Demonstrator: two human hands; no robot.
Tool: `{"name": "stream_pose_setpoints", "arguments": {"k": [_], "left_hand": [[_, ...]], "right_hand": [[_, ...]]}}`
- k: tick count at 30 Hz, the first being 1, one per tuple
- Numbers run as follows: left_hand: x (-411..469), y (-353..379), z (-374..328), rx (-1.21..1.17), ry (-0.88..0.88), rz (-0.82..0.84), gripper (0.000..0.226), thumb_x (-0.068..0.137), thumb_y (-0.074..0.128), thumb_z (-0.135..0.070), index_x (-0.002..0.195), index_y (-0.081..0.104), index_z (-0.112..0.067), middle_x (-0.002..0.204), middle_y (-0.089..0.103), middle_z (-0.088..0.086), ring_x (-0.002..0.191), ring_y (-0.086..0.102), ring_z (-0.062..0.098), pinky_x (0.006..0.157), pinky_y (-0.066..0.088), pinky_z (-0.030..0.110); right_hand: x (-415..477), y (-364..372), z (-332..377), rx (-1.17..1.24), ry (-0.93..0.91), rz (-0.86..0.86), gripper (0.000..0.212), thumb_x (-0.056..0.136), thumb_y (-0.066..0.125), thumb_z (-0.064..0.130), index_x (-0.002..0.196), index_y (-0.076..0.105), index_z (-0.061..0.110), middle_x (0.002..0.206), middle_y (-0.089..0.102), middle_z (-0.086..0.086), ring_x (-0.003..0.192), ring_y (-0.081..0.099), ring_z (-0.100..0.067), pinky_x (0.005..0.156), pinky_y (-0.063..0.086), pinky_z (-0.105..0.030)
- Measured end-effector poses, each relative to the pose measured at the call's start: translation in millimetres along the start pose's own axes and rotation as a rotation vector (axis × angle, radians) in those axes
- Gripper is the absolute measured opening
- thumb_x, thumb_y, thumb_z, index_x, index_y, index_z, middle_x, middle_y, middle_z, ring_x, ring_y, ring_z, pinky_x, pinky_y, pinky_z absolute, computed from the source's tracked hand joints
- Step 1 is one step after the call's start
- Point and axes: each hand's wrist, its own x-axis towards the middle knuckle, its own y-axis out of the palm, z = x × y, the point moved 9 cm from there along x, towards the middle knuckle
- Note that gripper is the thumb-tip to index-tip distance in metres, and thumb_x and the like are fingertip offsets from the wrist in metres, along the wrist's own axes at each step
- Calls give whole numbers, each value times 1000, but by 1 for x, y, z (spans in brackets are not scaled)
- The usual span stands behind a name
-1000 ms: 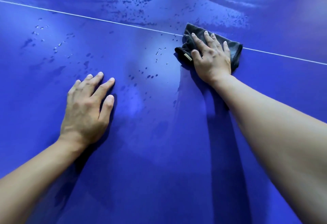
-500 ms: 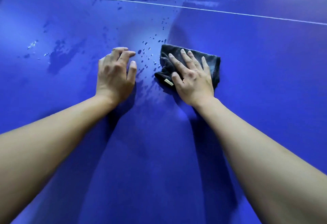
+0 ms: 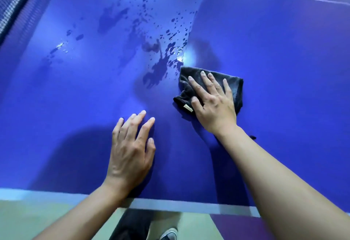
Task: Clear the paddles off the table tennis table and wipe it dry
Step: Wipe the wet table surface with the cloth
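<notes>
Drawn back toward the edge of the glossy blue tabletop [image 3: 284,69], the left hand [image 3: 130,150] lay flat, grip spread, empty; the right hand [image 3: 214,105] pressed a flat grip on the folded dark grey cloth [image 3: 235,88] beside dark water splashes [image 3: 159,69].

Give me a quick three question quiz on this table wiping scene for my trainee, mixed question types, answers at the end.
1. True or false: the right hand presses a cloth flat on the table.
2. Where does the water lie, seen from the cloth? A) left of it and beyond B) right of it C) along the near edge
3. What does the left hand hold?
Key: 1 true. 2 A. 3 Nothing; it rests open on the table.
</notes>
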Motion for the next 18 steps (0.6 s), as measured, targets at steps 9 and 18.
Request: {"name": "stream_pose_setpoints", "arguments": {"k": [9,18], "left_hand": [[-92,-1,-6,37,7,33,52,98,35,-29,145,51,-12,154,44,11,146,37,31,121,24,50],[-92,-14,-3,-52,-26,-6,45,99,36,-27,132,61,-10,146,54,10,135,49,33,113,35,49]], "right_hand": [[-158,2,51,30,-79,-73,58,97,42,44,155,39,41,165,32,-1,155,23,-15,125,15,-53],[-210,6,83,12,-83,-9,63,94,49,44,156,35,44,167,28,2,156,19,-12,125,16,-53]]}}
